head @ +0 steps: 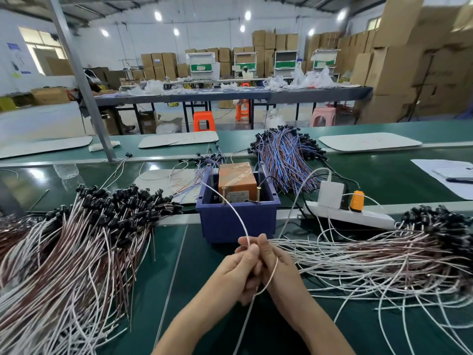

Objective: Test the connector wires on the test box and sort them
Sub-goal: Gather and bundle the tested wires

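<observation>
Left hand [240,269], right hand [277,265], wire [242,222] between piles [76,252]

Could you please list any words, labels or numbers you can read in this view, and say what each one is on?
Nothing here can be read as text.
On the test box, a label: printed lines, too blurred to read.
On the left wall, posters: too small to read.
On the cartons at the back, stickers: too small to read.
</observation>
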A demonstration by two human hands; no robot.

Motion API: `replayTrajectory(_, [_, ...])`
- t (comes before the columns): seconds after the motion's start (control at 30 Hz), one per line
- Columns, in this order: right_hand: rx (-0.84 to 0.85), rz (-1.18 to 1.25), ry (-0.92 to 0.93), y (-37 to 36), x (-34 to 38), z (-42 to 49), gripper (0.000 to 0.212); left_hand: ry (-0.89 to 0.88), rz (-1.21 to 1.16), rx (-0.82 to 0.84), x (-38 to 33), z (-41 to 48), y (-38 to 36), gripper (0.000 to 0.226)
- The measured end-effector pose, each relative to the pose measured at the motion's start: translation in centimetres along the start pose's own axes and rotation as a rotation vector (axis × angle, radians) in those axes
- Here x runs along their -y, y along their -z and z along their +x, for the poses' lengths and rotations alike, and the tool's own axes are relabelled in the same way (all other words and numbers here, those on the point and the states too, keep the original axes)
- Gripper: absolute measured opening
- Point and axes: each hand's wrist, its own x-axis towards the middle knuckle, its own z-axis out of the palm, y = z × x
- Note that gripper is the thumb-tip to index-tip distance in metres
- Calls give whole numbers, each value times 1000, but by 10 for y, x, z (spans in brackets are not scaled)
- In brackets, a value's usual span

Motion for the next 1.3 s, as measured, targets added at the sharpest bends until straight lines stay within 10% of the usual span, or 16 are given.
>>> replayTrajectory(0.33, [-296, -274, 296, 8, -4, 1, 39, -144, -517, -390, -3, 8, 15, 44])
replayTrajectory(0.63, [-19, -400, 234, -3, -5, -6, 24, -234, -81, -403, -4, 3, 11, 22])
replayTrajectory(1.0, [-14, -451, 240, 2, -12, -1, 35, -128, -430, -329, 0, 6, 15, 10])
replayTrajectory(1.3, [-3, -433, 168, 4, -11, -4, 9, -189, -116, -351, 3, 2, 9, 19])
